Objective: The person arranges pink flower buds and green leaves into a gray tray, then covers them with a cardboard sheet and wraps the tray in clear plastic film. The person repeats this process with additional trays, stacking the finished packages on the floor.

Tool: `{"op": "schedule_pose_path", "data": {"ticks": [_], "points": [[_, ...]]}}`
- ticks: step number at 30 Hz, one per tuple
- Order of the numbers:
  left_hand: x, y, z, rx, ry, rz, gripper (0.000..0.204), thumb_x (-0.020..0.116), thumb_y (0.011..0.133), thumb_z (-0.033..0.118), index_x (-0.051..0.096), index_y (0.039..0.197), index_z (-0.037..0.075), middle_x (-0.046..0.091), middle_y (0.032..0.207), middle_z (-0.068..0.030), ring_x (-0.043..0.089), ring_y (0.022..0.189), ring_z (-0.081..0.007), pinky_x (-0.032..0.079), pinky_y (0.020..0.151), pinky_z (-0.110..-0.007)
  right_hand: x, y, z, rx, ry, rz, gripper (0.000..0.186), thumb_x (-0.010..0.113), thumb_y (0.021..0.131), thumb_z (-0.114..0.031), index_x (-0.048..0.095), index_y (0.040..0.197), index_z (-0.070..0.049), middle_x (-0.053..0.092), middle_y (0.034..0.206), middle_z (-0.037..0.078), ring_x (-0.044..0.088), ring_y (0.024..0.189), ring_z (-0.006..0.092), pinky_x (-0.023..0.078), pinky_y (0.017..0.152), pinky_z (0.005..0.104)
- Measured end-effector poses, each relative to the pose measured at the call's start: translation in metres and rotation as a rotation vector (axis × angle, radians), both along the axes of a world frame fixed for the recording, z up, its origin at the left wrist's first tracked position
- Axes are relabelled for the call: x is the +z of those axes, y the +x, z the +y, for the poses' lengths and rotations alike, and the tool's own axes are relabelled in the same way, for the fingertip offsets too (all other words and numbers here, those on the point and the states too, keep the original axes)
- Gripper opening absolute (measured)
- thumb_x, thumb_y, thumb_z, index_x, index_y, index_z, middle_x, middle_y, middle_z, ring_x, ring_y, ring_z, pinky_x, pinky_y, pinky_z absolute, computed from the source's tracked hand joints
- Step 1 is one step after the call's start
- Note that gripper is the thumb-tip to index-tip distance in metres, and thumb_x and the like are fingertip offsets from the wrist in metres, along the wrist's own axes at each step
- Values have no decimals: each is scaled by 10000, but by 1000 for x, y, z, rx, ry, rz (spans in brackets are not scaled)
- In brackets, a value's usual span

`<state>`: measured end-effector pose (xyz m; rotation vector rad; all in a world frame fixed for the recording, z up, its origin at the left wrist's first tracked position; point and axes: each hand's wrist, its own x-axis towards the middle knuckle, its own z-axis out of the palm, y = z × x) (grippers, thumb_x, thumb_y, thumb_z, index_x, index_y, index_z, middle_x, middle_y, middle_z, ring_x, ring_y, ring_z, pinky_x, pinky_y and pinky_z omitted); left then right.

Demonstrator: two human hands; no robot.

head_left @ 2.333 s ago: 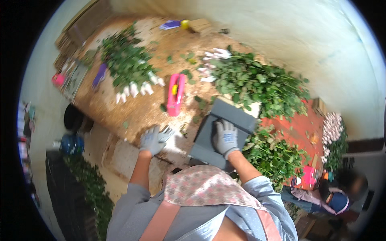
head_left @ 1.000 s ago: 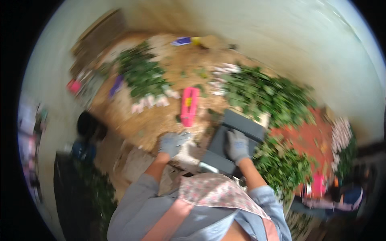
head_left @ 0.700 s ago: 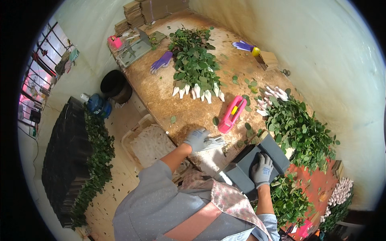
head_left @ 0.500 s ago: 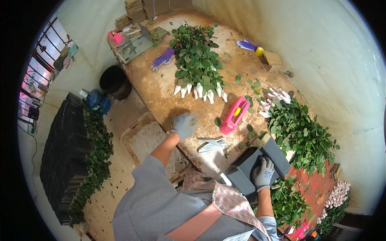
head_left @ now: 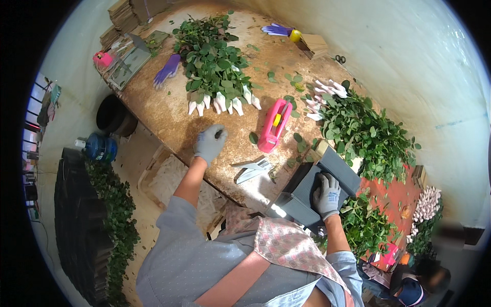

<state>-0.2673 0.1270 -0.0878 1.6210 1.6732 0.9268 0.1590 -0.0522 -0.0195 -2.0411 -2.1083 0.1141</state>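
My left hand [head_left: 207,145], in a grey glove, is over the worktable [head_left: 184,138] with fingers curled closed around a dark spot; what is inside, if anything, I cannot make out. My right hand [head_left: 326,194], also gloved, lies open on a dark grey padded, folded block [head_left: 342,169], fingertips slightly bent. A pale grey metal hand tool [head_left: 250,171] lies between my hands. A pink tape dispenser [head_left: 271,132] stands beyond it. Leafy rose stems [head_left: 215,66] with white-wrapped heads lie at the far side, and another such bunch [head_left: 373,133] is at the right.
Purple gloves [head_left: 166,71] and cardboard [head_left: 314,46] lie on the table, loose stems [head_left: 371,225] on a red surface. Left are a black bucket [head_left: 112,115], water jug [head_left: 99,148] and plastic bin [head_left: 163,174]. A co-worker [head_left: 409,281] is at lower right, against the wall [head_left: 450,112].
My left hand has let go of the metal tool and moved up and left, its fingers now curled. My right hand stays on the dark block. The view has swung around.
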Motion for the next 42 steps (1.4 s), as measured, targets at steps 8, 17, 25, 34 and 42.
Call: {"op": "schedule_pose_path", "data": {"ticks": [8,17,25,34,42], "points": [[9,8,6,-39,108,-7,288,732,912,199,726,1143,27,752,1049,-180,746,950,-299,580,840,-383,1,0,-3,-24,6,7,524,632,775,-102,615,1299,-117,580,1339,141,532,1236,387,413,1048,527],[67,17,51,-93,210,-79,266,728,931,191,722,1108,-8,756,991,-140,724,861,-214,572,809,-346,4,-1,-2,-25,42,15,559,621,744,-70,616,1301,-113,582,1328,146,536,1228,383,423,1043,513],[120,71,213,-271,279,40,383,744,915,193,682,1238,-4,732,1138,-177,732,1031,-272,572,903,-363,4,3,-1,-27,30,15,573,656,751,-117,604,1321,-119,581,1314,151,539,1210,373,405,1024,516],[126,215,393,-373,244,288,623,762,875,416,622,1372,67,621,1368,-204,567,1310,-351,456,1102,-441,1,7,3,-43,-42,19,585,676,725,-145,609,1305,-99,586,1259,142,553,1164,346,390,1000,524],[96,327,510,-380,53,511,945,756,839,580,398,1573,103,399,1592,-209,394,1472,-384,361,1206,-462,14,2,10,-106,-93,88,522,695,689,-132,646,1209,-116,606,1149,103,572,1060,310,398,924,503]]}}
